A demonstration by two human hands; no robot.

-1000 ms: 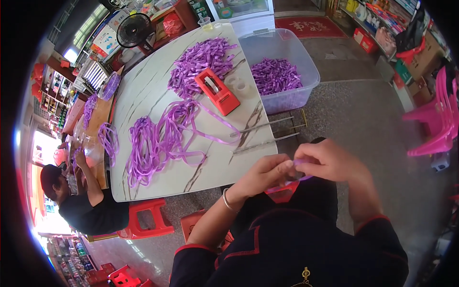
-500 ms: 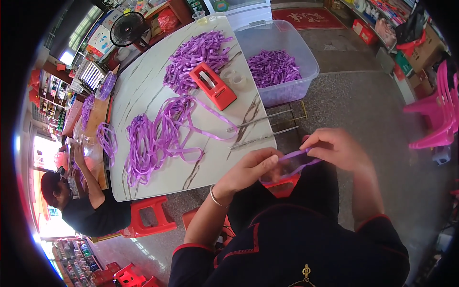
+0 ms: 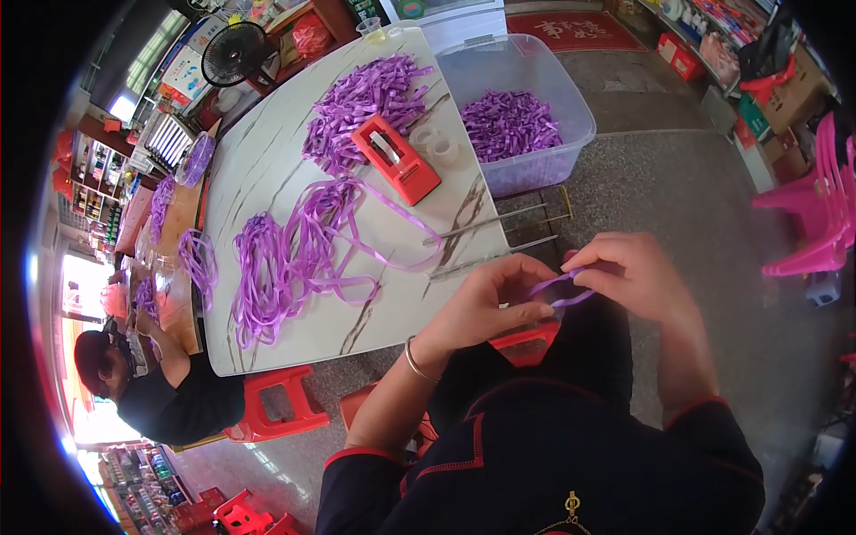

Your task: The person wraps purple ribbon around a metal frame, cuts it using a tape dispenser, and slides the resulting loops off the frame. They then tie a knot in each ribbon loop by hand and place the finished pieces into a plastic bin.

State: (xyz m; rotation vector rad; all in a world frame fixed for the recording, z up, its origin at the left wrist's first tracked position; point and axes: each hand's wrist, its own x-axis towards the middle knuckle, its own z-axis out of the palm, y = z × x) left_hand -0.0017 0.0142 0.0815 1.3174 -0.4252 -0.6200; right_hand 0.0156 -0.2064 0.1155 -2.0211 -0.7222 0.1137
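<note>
A purple ribbon (image 3: 572,299) is stretched in a short loop between my hands, above my lap. Thumb and fingers of my right hand (image 3: 624,275) pinch one end of it. My left hand (image 3: 501,299) holds the other end, its fingers bent and the thumb along the lower strand. To the left on the marble-patterned table (image 3: 406,308) lie long purple ribbon loops (image 3: 267,272) in loose bundles. Farther back is a heap of shorter purple ribbon pieces (image 3: 366,102), with a red tape dispenser (image 3: 397,160) and clear tape rolls (image 3: 437,145) beside it.
A clear plastic bin (image 3: 535,169) of purple ribbon pieces stands right of the table. Two thin metal rods (image 3: 490,223) jut from the table edge. A co-worker in black (image 3: 174,392) sits at a wooden table on the left. Pink chairs (image 3: 820,214) stand far right.
My left hand has moved up and right, closer to my right hand, and the ribbon loop between them is shorter. The co-worker's arm has lowered.
</note>
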